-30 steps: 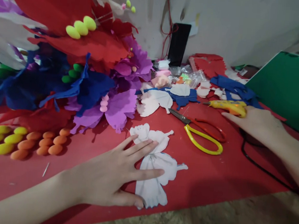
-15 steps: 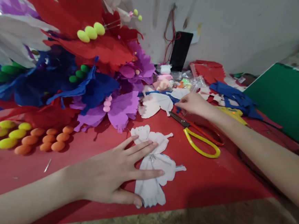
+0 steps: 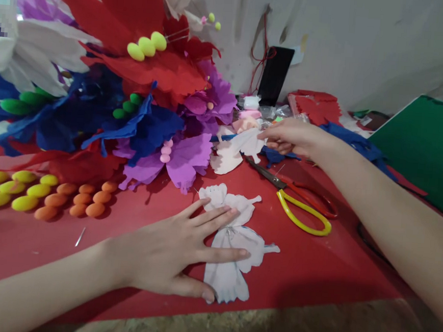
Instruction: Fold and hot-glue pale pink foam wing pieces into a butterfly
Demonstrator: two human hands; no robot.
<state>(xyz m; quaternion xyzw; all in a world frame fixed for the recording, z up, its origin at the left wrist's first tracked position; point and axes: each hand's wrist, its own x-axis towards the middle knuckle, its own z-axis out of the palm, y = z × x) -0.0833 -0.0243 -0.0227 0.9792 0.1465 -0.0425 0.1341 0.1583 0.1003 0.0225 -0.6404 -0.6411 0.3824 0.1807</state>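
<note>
My left hand (image 3: 172, 249) lies flat with fingers spread on a white butterfly-shaped cutout (image 3: 254, 240), pressing it to the red table near the front edge. The cutout has bluish edges and a grey mark at its middle. Farther back, the fingers of my right hand (image 3: 285, 135) are pinched at the edge of a second white butterfly cutout (image 3: 232, 154); the fingertips are partly hidden. Scissors (image 3: 303, 221) with one yellow and one red handle lie between the hands, just below my right hand. A thin pin (image 3: 280, 169) shows beside their pivot.
Large red, blue, purple and white butterflies (image 3: 136, 77) crowd the left. Yellow oval pieces (image 3: 27, 203) and orange ones (image 3: 95, 210) lie in rows before them. A black phone (image 3: 276, 75) leans on the wall; a green board (image 3: 425, 151) stands right.
My right hand has shifted from the blue material up and onto the white cutout, whose right side now looks raised. My left hand stays on its cutout. The view has swung slightly left.
</note>
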